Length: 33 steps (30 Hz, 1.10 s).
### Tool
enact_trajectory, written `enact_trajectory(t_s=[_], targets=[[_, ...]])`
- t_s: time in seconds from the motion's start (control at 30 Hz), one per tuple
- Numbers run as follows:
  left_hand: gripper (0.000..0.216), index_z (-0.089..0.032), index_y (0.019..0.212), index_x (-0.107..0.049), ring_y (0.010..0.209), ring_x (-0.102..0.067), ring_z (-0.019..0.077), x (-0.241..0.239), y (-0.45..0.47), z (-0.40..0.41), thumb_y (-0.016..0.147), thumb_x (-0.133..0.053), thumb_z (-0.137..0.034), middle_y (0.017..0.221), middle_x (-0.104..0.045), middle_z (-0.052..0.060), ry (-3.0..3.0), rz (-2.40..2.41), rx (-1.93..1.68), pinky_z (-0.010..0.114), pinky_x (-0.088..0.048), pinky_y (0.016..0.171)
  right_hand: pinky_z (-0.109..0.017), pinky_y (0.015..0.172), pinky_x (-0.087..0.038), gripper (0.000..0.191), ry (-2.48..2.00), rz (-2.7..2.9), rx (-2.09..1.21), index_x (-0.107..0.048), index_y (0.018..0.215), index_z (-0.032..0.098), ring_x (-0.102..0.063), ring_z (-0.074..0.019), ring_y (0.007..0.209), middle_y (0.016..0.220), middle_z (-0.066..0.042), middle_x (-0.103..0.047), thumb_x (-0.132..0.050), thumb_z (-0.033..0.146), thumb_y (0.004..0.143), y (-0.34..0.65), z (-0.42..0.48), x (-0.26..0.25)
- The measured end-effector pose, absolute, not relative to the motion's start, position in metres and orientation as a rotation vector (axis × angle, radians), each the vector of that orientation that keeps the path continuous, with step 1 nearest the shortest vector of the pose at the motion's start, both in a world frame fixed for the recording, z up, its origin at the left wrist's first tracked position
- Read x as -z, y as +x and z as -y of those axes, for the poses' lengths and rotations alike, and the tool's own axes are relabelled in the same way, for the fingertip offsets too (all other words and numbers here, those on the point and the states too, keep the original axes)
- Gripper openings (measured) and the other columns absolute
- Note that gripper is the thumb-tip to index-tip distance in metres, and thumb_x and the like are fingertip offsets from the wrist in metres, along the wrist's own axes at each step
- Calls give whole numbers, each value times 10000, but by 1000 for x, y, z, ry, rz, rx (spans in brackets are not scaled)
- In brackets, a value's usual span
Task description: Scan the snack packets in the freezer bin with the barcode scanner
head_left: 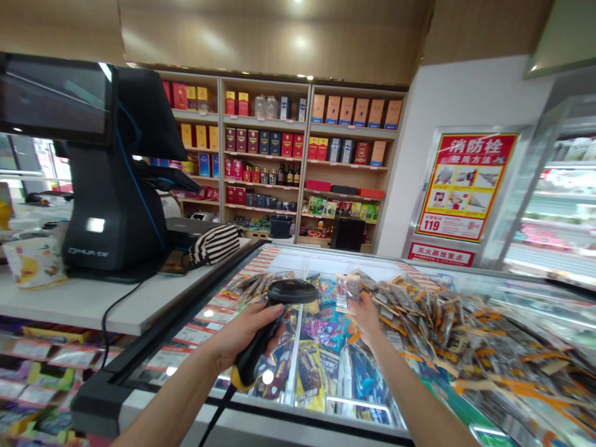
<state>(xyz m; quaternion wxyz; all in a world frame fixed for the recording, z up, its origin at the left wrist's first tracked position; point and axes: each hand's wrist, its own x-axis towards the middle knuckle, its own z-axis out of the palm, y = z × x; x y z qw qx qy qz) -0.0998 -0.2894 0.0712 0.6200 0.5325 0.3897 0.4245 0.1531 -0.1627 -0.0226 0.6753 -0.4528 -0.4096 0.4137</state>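
Note:
My left hand (246,335) is closed round the grip of a black barcode scanner (279,310) with a yellow base and a cable hanging from it. The scanner's head points toward a small clear snack packet (347,292). My right hand (365,316) pinches that packet and holds it up above the glass lid of a chest freezer (326,410). A big heap of similar orange and brown snack packets (465,329) lies on the freezer lid just right of my right hand.
A black checkout terminal (112,186) stands on the white counter (93,304) at left, with a striped pouch (214,243) beside it. Shelves of boxed goods (279,149) fill the back wall. A red fire-hydrant poster (463,186) and a glass-door cooler (554,205) stand at right.

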Motion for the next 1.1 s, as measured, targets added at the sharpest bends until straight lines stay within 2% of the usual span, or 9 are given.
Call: enact_trajectory(t_s=[0.3, 0.5, 0.77, 1.1], targets=[[312, -134, 628, -534, 372, -466, 64, -70, -94, 281, 672, -558, -442, 500, -532, -19, 1177, -893, -986, 177, -345, 378, -261, 526, -434, 305, -971, 921, -964, -520, 760, 180, -571, -167, 595, 663, 5, -626, -638, 286, 499, 155, 159, 27], [287, -145, 692, -546, 398, -469, 67, -64, -98, 283, 697, -538, -431, 525, -538, -17, 1146, -872, -952, 173, -351, 384, -242, 482, -410, 268, -1004, 853, -927, -506, 720, 188, -546, -147, 542, 593, 30, -603, -624, 269, 493, 153, 160, 26], [315, -133, 672, -537, 386, -448, 61, -67, -96, 281, 691, -533, -448, 528, -530, -20, 1117, -908, -1017, 188, -347, 389, -250, 503, -408, 303, -950, 865, -897, -513, 754, 185, -550, -148, 542, 598, 31, -607, -633, 264, 488, 154, 159, 28], [268, -150, 721, -509, 417, -445, 75, -76, -99, 282, 716, -518, -418, 563, -527, -14, 1151, -825, -1034, 203, -329, 406, -245, 493, -410, 291, -975, 849, -936, -500, 704, 197, -540, -135, 526, 594, 37, -591, -653, 261, 464, 153, 165, 25]])
